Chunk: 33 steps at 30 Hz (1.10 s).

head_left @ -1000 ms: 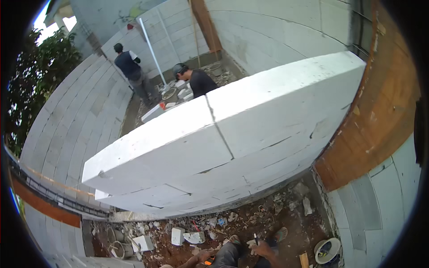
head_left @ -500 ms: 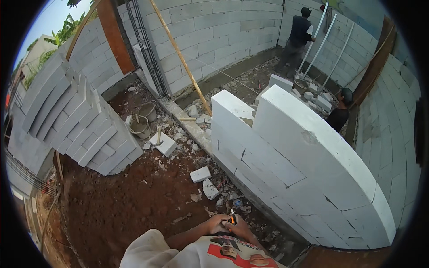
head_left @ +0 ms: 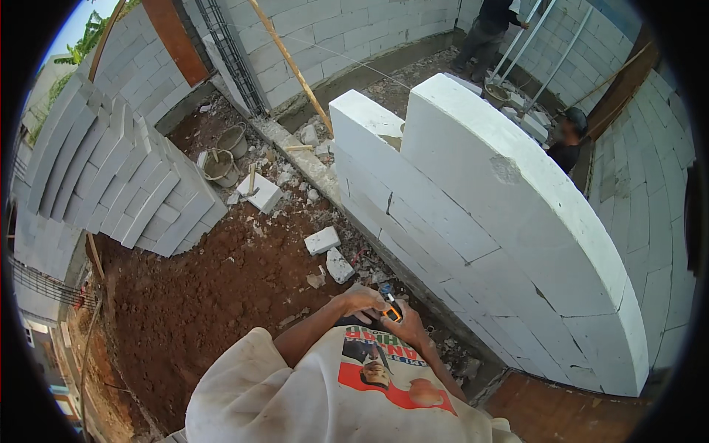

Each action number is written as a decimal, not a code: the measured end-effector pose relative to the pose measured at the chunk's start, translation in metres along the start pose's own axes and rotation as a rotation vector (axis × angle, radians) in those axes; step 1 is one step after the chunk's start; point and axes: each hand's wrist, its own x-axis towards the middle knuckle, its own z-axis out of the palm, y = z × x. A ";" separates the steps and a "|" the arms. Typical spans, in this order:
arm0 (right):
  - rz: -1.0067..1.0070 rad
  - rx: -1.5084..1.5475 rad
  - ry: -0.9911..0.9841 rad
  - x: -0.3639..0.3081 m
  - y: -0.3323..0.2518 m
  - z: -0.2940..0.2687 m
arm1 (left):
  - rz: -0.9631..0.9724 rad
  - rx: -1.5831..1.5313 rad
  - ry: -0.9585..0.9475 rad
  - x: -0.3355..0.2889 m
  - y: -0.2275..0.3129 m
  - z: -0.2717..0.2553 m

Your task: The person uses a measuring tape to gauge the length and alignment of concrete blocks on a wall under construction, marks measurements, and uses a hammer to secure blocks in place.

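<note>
In front of my shirt, both hands meet around a small black-and-orange tool (head_left: 392,311) with a pale end; its exact kind is too small to tell. My right hand (head_left: 407,326) is closed around its body. My left hand (head_left: 360,300) comes in from the other side, fingers bent and pressed to the pale end. Some fingertips are hidden behind the tool and the hands. Just beyond my hands lie two broken pieces of white block (head_left: 323,240) on the rubble. To the right rises a part-built wall of white blocks (head_left: 473,214), with a step in its top.
A tall stack of blocks (head_left: 140,177) stands at the left on red soil (head_left: 192,317). Buckets (head_left: 221,168) and a hammer (head_left: 252,179) on a block lie farther off. A wooden pole (head_left: 292,63) leans behind the wall. Two people (head_left: 491,29) are beyond it.
The view has tilted down, so more of my shirt shows and my hands sit higher. The tool is turned, showing more of its orange side. The nearer co-worker's head has turned.
</note>
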 end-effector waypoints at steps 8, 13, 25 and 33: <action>-0.125 -0.109 -0.143 0.025 -0.002 -0.023 | 0.101 -0.188 0.004 0.002 0.009 -0.019; 0.050 -0.278 -0.134 0.028 0.019 -0.061 | 0.306 -0.794 0.108 -0.037 0.044 -0.154; 0.362 -0.599 0.281 0.071 -0.114 -0.077 | 0.920 -0.969 0.477 -0.190 0.210 -0.633; 0.097 -0.781 0.424 0.310 -0.292 0.029 | 0.761 -0.620 0.199 -0.169 0.273 -0.544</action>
